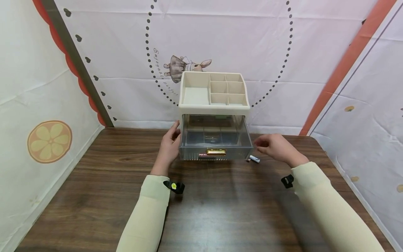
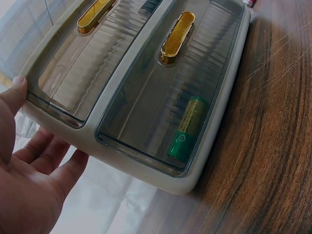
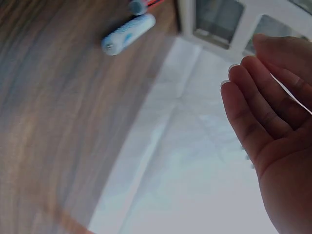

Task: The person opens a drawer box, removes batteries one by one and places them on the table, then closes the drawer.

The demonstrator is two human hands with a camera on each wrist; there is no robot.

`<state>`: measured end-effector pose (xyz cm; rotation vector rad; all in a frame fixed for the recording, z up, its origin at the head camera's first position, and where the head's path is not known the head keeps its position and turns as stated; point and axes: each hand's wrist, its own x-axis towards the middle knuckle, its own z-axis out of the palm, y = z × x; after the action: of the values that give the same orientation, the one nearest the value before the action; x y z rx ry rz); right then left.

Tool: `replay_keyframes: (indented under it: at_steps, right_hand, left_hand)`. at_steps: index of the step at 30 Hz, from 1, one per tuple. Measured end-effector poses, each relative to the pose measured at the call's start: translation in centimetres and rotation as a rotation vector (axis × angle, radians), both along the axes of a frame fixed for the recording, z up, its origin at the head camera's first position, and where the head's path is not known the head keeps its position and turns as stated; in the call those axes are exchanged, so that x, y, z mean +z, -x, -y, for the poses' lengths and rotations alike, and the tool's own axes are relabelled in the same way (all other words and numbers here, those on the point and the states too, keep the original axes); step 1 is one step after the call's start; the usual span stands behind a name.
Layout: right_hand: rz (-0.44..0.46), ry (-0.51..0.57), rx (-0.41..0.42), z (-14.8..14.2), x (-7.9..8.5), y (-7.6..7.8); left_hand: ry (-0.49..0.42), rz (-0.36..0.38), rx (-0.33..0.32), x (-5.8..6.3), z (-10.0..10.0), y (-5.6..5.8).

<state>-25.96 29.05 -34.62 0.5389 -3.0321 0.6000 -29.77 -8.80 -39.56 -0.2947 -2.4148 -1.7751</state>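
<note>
Where the wood-grain table (image 1: pixel 214 210) meets the patterned sheet (image 1: pixel 220 38), a cream desktop organizer (image 1: pixel 215 110) stands, one clear drawer (image 1: pixel 193 152) pulled out. Likely light, stiff plastic, slick, clear fronts maybe crackable; best held by the side frame, drawer by its gold handle (image 1: pixel 216 152). Left hand (image 1: pixel 168 148) grips the organizer's left edge; right hand (image 1: pixel 275 147) holds nothing, fingers loosely bent beside the drawer. Blue-white battery (image 1: pixel 254 159) lies near; green battery (image 2: pixel 188 129) shows through the lowest drawer (image 2: pixel 139 109), hidden in head view. Second small cylinder (image 3: pixel 138 6) cut off, blurred.
</note>
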Motion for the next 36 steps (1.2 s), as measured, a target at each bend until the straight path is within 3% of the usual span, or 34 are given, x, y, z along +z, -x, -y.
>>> replay_keyframes:
  at_steps: [15, 27, 36]
  right_hand:
    - [-0.220, 0.024, 0.131, 2.0, 4.1, -1.9]
    - [-0.305, 0.174, 0.178, 2.9, 6.4, -3.6]
    - [-0.372, 0.181, 0.203, 3.9, 8.0, -4.3]
  left_hand:
    - [0.003, -0.004, 0.003, -0.1, 0.0, 0.0]
    - [0.011, 0.005, 0.009, -0.1, 0.0, -0.1]
    - [0.006, -0.005, 0.007, 0.0, 0.0, -0.1]
